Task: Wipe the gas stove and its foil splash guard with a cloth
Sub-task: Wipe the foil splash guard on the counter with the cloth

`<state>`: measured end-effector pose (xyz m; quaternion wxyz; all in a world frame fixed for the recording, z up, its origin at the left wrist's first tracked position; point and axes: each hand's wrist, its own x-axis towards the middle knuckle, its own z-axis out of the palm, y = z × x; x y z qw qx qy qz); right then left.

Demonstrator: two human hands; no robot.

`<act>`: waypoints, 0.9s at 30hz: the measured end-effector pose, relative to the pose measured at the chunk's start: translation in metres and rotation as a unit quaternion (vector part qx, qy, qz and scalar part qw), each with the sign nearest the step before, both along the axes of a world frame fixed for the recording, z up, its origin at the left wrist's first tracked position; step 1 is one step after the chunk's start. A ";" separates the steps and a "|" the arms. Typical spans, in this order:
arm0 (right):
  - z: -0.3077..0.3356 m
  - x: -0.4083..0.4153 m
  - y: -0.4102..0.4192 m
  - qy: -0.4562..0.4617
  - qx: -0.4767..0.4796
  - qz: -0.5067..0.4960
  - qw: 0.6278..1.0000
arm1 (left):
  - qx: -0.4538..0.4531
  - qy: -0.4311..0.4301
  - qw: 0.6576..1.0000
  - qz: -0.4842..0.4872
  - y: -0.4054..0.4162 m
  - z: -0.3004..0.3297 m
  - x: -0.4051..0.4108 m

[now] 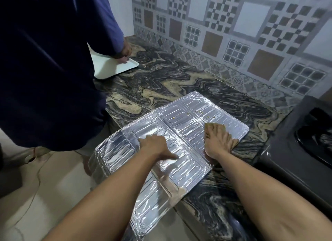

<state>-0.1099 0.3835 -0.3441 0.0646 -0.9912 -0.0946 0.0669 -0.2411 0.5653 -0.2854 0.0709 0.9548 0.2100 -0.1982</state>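
The foil splash guard (181, 115) lies unfolded and flat on the marbled counter, its left panels hanging past the counter edge. A few brown spots mark its far panel. My left hand (155, 147) presses flat on the middle panel, fingers spread. My right hand (218, 141) presses a brown cloth (212, 127) onto the guard's right panel near its edge. The black gas stove (296, 142) sits at the right, partly out of frame.
Another person in a dark blue top (48, 61) stands at the left, a hand on a white tray (111, 67) on the counter (179, 79). A patterned tile wall (233, 25) runs behind. A floor cable (36, 183) lies at the lower left.
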 end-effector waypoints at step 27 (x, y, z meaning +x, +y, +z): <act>-0.008 0.051 0.032 -0.043 0.044 0.091 0.994 | -0.047 0.004 0.997 0.064 0.025 -0.031 0.034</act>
